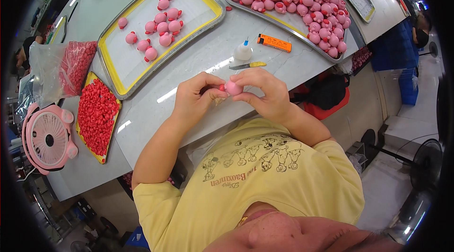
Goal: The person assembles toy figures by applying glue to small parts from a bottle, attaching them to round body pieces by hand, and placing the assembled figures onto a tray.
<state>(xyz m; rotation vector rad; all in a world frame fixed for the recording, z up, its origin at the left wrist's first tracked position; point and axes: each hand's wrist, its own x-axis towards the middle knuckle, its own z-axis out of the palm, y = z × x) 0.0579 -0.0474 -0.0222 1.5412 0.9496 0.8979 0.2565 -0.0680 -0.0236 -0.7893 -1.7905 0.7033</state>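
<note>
My right hand [266, 92] pinches a round pink toy figure [234, 88] between thumb and fingers, above the table's near edge. Against the figure's left side, my left hand [196, 97] is closed on a small red piece [222, 88]. The piece and the figure meet or nearly meet; the fingers partly hide the contact. Just beyond the hands lie a small knife [255, 64] with a yellow handle, a white squeeze bottle [243, 51] with a blue needle tip, and an orange box [274, 43].
At the far left, a yellow-edged metal tray [112, 58] carries several pink figures with red parts. Another tray [288, 24], far right, is heaped with such figures. A yellow tray [104, 159] of red pieces, a bag of red pieces [78, 65] and a pink fan [48, 139] stand left.
</note>
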